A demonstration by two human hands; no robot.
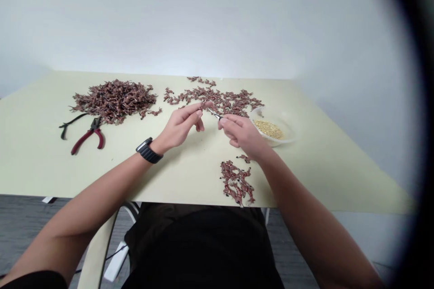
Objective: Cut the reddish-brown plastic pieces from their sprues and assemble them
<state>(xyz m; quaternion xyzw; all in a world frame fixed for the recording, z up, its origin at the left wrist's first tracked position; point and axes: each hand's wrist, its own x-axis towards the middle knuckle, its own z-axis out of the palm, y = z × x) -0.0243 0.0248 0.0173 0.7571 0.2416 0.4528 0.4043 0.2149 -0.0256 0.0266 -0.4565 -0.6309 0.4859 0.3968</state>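
My left hand (183, 124), with a dark watch on its wrist, pinches a small brown figure (204, 105) above the table. My right hand (240, 133) is closed on a thin metal tool (214, 113), likely tweezers, whose tip reaches toward the figure; whether they touch is too small to tell. Beyond the hands lies a loose spread of brown figures (233, 100). Beside my right hand stands a clear bowl (292, 134) holding small golden pieces (269, 129). A smaller group of brown figures (236, 181) lies near the table's front edge.
A large heap of brown figures (115, 99) sits at the left of the pale table (162, 176). In front of it lie red-handled pliers (88, 135) and a dark tool (69, 124). A wall rises behind the table; a white power strip (116, 262) lies below.
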